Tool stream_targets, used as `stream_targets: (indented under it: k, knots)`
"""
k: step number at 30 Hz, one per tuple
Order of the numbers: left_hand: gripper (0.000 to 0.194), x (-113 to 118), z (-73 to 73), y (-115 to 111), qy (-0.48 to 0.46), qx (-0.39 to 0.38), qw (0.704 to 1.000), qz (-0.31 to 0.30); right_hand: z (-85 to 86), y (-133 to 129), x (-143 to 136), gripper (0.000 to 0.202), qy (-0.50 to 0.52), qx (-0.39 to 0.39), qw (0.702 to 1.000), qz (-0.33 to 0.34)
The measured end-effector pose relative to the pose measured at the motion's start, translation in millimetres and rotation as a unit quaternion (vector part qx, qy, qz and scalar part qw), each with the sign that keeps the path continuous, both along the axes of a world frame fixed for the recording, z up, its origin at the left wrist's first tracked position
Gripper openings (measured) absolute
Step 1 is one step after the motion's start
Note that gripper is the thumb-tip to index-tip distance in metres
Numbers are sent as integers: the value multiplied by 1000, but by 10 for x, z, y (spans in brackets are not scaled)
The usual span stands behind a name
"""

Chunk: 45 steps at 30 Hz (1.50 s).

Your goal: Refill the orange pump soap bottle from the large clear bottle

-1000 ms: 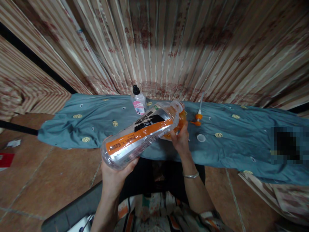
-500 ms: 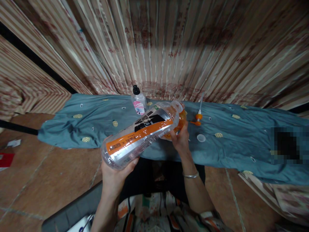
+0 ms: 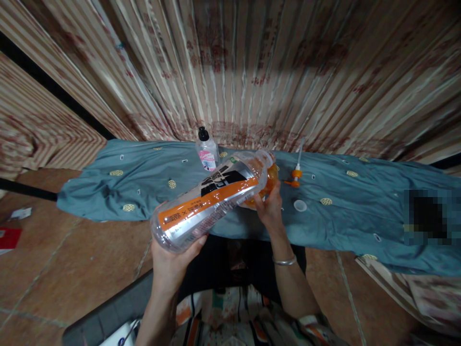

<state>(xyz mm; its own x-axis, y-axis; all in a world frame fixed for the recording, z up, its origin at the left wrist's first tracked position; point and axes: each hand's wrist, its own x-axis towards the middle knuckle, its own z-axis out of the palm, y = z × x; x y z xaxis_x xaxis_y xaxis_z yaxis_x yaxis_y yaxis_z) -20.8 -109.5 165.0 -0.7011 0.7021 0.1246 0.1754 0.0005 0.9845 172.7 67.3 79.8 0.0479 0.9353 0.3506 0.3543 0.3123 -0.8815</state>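
Clock centred on our big bottle. Left hand point(image 3: 171, 264) at 7: palm under the base, fingers wrapped, thumb along the near side. Big bottle point(image 3: 216, 194) lies tilted across our front, base toward 8, mouth toward 2. Right hand point(image 3: 271, 206) at 3, fingers and thumb pinching the orange bottle point(image 3: 272, 177). That sits at 2, partly hidden behind the big bottle's neck, whose mouth is up against or just above it; can't tell if they touch, or if liquid moves. White cap point(image 3: 300, 206) rests on the cloth point(image 3: 360, 202) at 3, pump point(image 3: 296, 175) just past it, tube pointing to 12. Pink-label bottle point(image 3: 208, 156) stands at 12, black top on. Curtain point(image 3: 234, 72) beyond.

Just changed: nothing we can make out, so we judge the two-handed alignment steady. Versus a second ago: same tilt, same grips; pump and cap unmoved.
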Motion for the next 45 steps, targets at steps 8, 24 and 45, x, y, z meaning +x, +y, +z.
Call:
stream_targets:
  k: [8, 24, 45]
  knots:
    - [105, 0, 9, 1, -25, -9, 1000, 8, -27, 11, 0, 71, 11, 0, 1000, 10]
    - [103, -4, -23, -5, -24, -4, 1000, 5, -27, 7, 3, 69, 4, 12, 1000, 4]
    - [103, -3, -19, -2, -16, -3, 1000, 5, -12, 8, 2, 66, -1, 23, 1000, 2]
